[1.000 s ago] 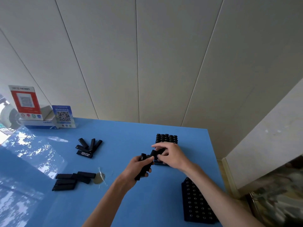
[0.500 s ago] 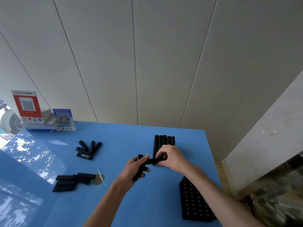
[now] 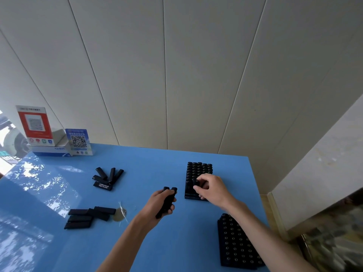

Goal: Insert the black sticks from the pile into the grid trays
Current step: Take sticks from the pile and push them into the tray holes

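- Table [image 3: 59, 193]: blue and glossy, set against a pale panelled wall [image 3: 176, 75].
- Left hand [image 3: 157, 203]: fingers curled round a small bundle of black sticks [image 3: 168, 199]; two rounded stick ends stand out above the thumb, and the bundle's lower end shows below the fingers. The hand is held over the table, just left of the far tray.
- Right hand [image 3: 212, 188]: lowered onto the near part of the far tray [image 3: 198, 169], fingertips pinching one stick [image 3: 195, 182] that stands upright on the grid.
- Far tray: a black grid block at the right of the table; its far rows carry rounded stick tops. The rows under the hand are hidden.
- Near tray [image 3: 235, 244]: a second black grid block at the near right, partly crossed by the right forearm; its round holes show.
- Far pile [image 3: 108, 176]: several sticks fanned out left of centre, one with white lettering.
- Near pile [image 3: 86, 216]: flat black sticks lying side by side at the near left.
- Clear wrapper [image 3: 119, 213]: a small scrap just right of the near pile.
- Signs: a red QR card [image 3: 34, 124] and a blue QR card [image 3: 78, 142] at the far left corner, with a white box [image 3: 57, 149] between them.
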